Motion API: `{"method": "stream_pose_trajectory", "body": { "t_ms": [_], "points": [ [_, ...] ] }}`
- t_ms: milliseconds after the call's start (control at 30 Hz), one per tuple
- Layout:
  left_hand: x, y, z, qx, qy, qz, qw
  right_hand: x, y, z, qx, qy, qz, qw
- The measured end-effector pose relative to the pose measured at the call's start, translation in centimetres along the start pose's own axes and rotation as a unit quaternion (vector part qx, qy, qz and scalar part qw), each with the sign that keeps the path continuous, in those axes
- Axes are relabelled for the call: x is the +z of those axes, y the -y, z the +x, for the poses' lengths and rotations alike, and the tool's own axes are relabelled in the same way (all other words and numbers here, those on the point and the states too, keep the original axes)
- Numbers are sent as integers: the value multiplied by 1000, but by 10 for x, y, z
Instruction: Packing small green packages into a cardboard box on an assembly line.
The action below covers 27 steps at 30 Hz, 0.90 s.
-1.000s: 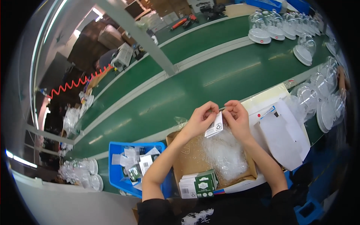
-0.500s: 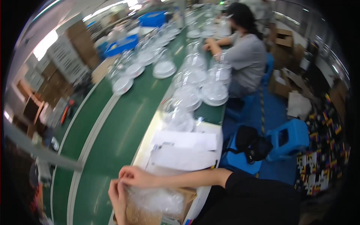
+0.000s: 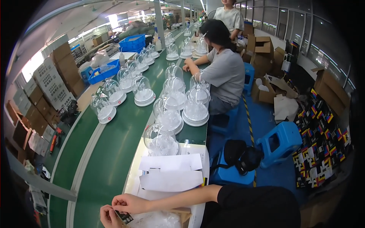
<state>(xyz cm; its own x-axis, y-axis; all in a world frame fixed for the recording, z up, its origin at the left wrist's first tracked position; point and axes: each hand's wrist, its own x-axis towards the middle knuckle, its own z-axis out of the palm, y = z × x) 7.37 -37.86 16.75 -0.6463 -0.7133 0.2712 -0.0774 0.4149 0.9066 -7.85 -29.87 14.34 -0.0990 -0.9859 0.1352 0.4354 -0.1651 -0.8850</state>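
At the bottom of the view my left hand (image 3: 108,216) and my right hand (image 3: 132,203) meet, fingertips together. Both are closed in a pinch at one corner of a small dark printed card (image 3: 125,217), which hangs between them. Just below my hands, crumpled clear plastic (image 3: 156,220) lies over an open cardboard box (image 3: 183,216), partly cut off by the frame. Beyond my right forearm, white paper sheets or flattened cartons (image 3: 171,180) rest on a pale board. Past these, clear domes on white round bases (image 3: 162,142) stand in several rows.
A green conveyor belt (image 3: 110,163) runs away on my left. A co-worker in grey (image 3: 228,72) sits at the right edge; another person (image 3: 230,17) stands farther back. Blue stools (image 3: 279,142), one bearing a black bag (image 3: 243,155), and cardboard boxes (image 3: 262,89) occupy the right-hand floor.
The view has tilted up and sharpened, so the domes and my hands sit lower and farther left in it. The dark card now shows between my hands, which remain together.
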Motion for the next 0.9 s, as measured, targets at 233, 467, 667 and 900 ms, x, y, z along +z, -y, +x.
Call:
{"method": "stream_pose_trajectory", "body": {
  "t_ms": [233, 467, 667, 900],
  "points": [
    [-11, 6, 1, -53, -35, -14, 998, 6, 8, -9, -102, 13, -123, 987],
    [-9, 1, 3, -86, -79, -89, 989, 4, -18, -1, -208, 99, -176, 957],
    [-4, -11, 3, -105, -111, -225, 962, 1, -10, 1, 2, 90, -23, 996],
    [-16, 8, 0, -98, -111, -114, 983, -7, -13, 11, 27, 77, 115, 990]
  ]
}}
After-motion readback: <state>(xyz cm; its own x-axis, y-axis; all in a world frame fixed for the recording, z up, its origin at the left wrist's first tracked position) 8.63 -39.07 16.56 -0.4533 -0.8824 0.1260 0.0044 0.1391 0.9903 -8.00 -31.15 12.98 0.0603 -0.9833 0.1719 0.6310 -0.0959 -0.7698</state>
